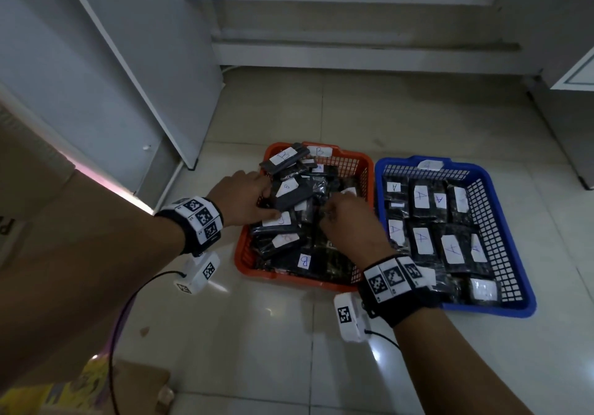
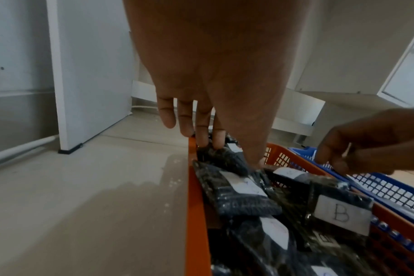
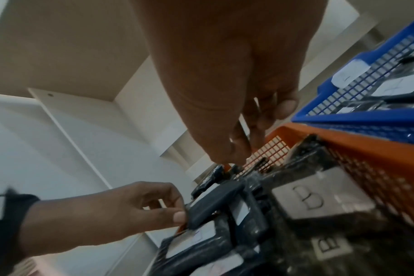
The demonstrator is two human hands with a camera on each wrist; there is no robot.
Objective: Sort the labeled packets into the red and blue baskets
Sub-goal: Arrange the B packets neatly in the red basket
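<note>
Now we judge packet [image 1: 294,196] light, slick, stiff; left hand [image 1: 244,199] pinches its 9 o'clock edge; right hand [image 1: 348,222] curled, contents unclear.

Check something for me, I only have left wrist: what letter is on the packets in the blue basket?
Observer: A, on every readable label in the blue basket, per the head view.
Operator: Is the left hand holding anything? The palm blocks me.
Observer: Yes. The left hand pinches a dark packet by its end, over the red basket.
Operator: Is the red basket tagged?
Observer: A B tag sits on its far rim.
</note>
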